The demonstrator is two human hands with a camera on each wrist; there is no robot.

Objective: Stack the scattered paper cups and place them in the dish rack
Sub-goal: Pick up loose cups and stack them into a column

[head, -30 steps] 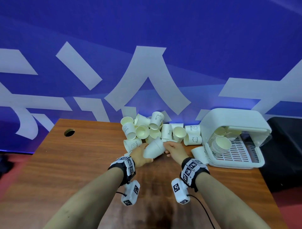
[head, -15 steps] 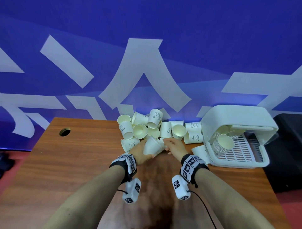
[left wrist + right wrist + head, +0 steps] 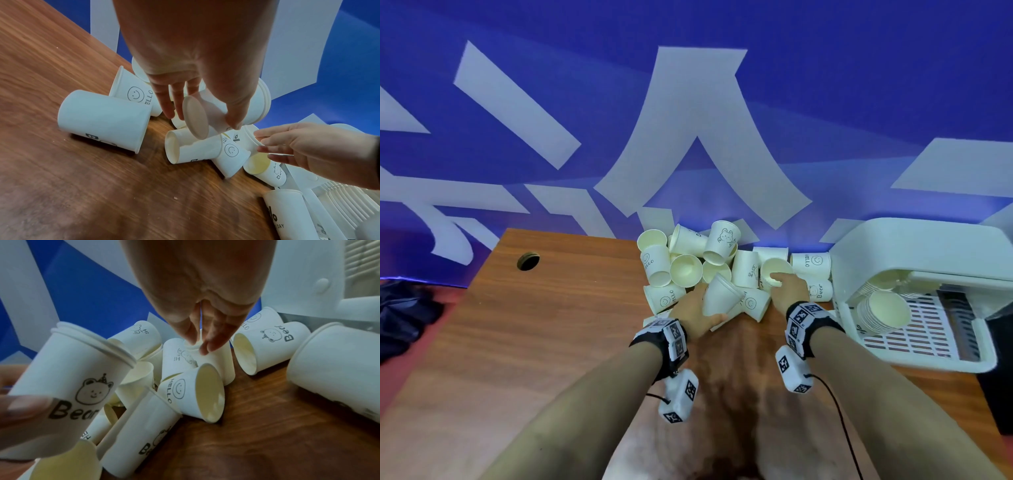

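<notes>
Worktop (image 3: 551,342): brown wood grain, a round cable hole (image 3: 528,261) at its far left.
Left hand (image 3: 693,317): clasping a nested stack of cups (image 3: 719,298), tilted above the wood.
Right hand (image 3: 789,289): fingertips pinching the rim of a cup (image 3: 774,270) in the pile.
Paper cups (image 3: 688,270): jumbled mid-worktop, against the backdrop.
Dish rack (image 3: 928,308): white, far right, stacks inside.
Backdrop (image 3: 585,85): blue with pale shapes.

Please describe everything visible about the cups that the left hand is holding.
The held stack is a few white paper cups nested together; several rolled rims show in the right wrist view. The outer cup carries a party-hat bear drawing and the word "Bear". The left hand grips its narrow base end; the mouth tilts away, above the scattered cups.
</notes>
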